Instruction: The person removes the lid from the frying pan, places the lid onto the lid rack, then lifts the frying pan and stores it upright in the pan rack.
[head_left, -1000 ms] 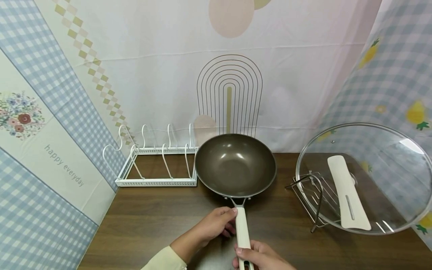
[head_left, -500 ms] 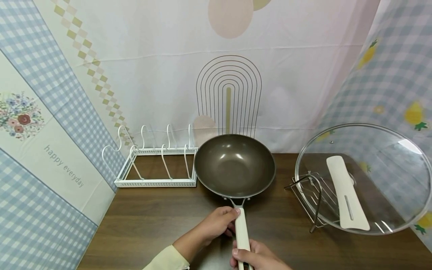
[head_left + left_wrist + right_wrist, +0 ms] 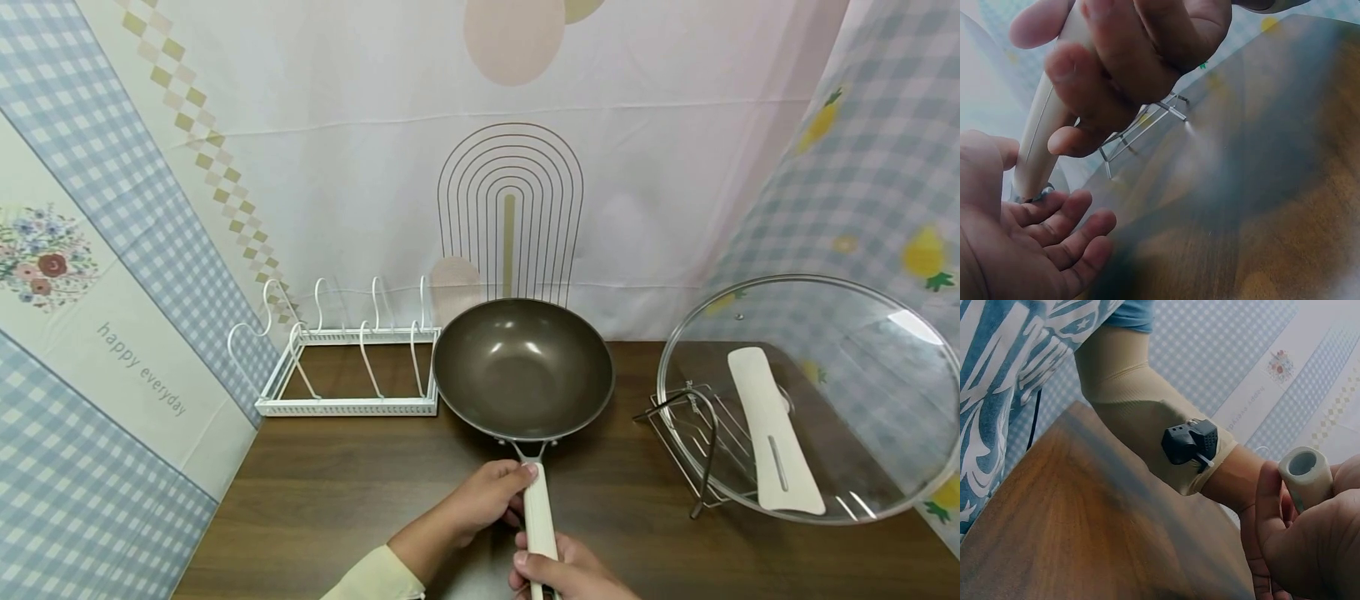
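A dark brown wok (image 3: pixel 525 367) with a cream handle (image 3: pixel 538 517) is in the middle of the head view, its bowl facing up. My left hand (image 3: pixel 491 496) holds the handle near the bowl, thumb on top and fingers below. Farther back, my right hand (image 3: pixel 570 567) grips the handle's end, thumb across it. In the left wrist view, the fingers of my right hand (image 3: pixel 1129 62) curl round the handle (image 3: pixel 1044 131), while my left hand (image 3: pixel 1035 237) has its thumb against it. The handle's hollow end (image 3: pixel 1302 464) pokes out of my right hand (image 3: pixel 1316 544) in the right wrist view.
Left of the wok stands a white rack (image 3: pixel 345 407) with upright loops, close to the bowl's rim. At the right, a large glass lid (image 3: pixel 862 350) with a cream handle (image 3: pixel 776 433) leans in a wire stand (image 3: pixel 705 450). Patterned cloths (image 3: pixel 337 192) hang behind the wooden table (image 3: pixel 322 475).
My left thumb has shifted slightly to the right over the top of the handle. My right hand has moved slightly left; the wok stays nearly in place.
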Demonstrator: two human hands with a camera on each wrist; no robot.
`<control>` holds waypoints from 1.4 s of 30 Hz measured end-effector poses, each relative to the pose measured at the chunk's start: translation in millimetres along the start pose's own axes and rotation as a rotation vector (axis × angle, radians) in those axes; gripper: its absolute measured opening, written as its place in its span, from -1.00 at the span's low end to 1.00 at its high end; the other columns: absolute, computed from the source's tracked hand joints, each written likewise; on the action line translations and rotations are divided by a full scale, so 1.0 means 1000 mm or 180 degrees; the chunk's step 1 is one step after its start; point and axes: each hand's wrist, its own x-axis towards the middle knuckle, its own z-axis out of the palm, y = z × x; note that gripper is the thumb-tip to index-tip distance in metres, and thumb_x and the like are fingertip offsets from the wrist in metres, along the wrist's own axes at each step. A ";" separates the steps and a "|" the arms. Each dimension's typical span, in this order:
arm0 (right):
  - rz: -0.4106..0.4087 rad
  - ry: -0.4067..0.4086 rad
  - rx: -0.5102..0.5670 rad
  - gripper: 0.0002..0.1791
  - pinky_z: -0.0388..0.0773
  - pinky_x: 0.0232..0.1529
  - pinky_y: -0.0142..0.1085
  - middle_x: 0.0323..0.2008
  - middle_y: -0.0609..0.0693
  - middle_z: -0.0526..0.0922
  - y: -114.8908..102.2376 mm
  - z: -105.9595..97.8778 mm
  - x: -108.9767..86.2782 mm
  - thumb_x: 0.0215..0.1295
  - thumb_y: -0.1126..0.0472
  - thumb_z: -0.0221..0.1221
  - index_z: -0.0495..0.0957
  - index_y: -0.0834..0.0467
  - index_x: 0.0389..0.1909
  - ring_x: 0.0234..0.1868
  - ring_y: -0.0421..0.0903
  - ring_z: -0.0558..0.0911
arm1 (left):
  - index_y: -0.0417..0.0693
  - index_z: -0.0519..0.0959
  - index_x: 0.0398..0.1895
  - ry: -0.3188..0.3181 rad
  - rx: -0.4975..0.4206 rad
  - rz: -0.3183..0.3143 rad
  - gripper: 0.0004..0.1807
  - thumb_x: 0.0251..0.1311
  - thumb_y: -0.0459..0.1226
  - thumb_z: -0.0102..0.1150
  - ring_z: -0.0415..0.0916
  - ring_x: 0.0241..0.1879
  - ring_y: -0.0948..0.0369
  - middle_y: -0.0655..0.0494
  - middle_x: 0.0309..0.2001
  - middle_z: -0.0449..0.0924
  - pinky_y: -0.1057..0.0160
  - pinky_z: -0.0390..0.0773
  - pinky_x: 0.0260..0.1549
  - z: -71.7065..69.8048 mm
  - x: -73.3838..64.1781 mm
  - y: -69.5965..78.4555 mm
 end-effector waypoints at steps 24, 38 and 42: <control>-0.0034 0.0375 -0.0377 -0.66 0.44 -0.47 -0.44 -0.50 -0.03 0.58 0.005 0.004 0.004 0.24 0.20 0.17 0.38 0.30 -0.07 -0.47 -0.20 0.52 | -0.15 0.52 -0.44 0.0005 -0.0089 0.0051 -0.61 0.30 -0.01 0.01 0.48 -0.55 0.18 0.07 -0.57 0.56 0.19 0.52 -0.48 0.002 0.004 -0.005; 0.0145 0.0574 -0.0383 -0.61 0.35 -0.61 -0.45 -0.55 -0.06 0.52 0.003 0.010 0.000 0.26 0.07 0.15 0.42 0.32 -0.13 -0.60 -0.25 0.41 | -0.16 0.51 -0.43 0.0163 -0.0106 -0.0032 -0.62 0.24 0.00 0.08 0.50 -0.53 0.18 0.07 -0.57 0.55 0.17 0.53 -0.42 0.005 0.004 -0.004; 0.0256 0.0582 -0.0030 -0.66 0.41 -0.62 -0.43 -0.55 -0.08 0.52 0.004 0.013 -0.003 0.27 0.00 0.15 0.40 0.22 -0.27 -0.64 -0.26 0.45 | -0.17 0.51 -0.42 0.0180 -0.0099 -0.0037 -0.62 0.24 0.00 0.08 0.51 -0.53 0.18 0.06 -0.55 0.55 0.13 0.54 -0.40 0.006 0.005 -0.005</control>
